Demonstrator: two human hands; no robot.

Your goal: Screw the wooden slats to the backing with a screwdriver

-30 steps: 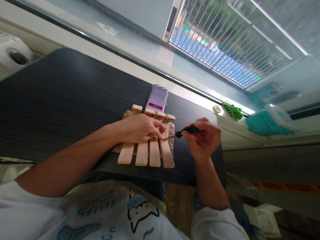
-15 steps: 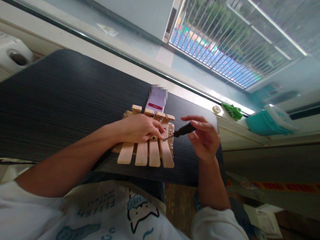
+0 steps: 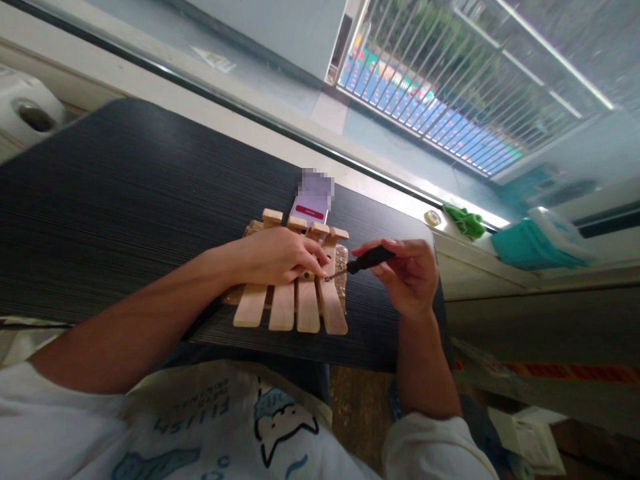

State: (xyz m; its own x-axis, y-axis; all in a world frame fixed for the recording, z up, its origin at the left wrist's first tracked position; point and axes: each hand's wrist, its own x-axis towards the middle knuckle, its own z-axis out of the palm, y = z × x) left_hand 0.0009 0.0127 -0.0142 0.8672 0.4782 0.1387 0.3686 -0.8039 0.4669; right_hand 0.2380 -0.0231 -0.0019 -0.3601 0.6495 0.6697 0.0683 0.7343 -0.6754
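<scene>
A wooden slatted piece (image 3: 308, 313) lies on brown wrapping material (image 3: 342, 283); its pale slats fan out toward me. Across the slats rests my left hand (image 3: 283, 257), palm down and bent over the wood, with two fingertips beside a small screw in the rightmost slat. Its other fingers are mostly hidden. A black-handled screwdriver (image 3: 371, 259) slants down to the left, its tip at that screw. To the right, my right hand (image 3: 410, 273) is closed on the handle's end between thumb and fingers.
A phone (image 3: 311, 203) lies just behind the wood on the dark table (image 3: 125, 200). Along the window ledge are a tape roll (image 3: 433, 218), a green cloth (image 3: 465, 222) and a teal container (image 3: 525, 241). A white appliance (image 3: 30, 110) stands at far left.
My right hand's raised fingers have come down and closed on the screwdriver handle. The left hand, the wood and the screwdriver tip stay almost where they were.
</scene>
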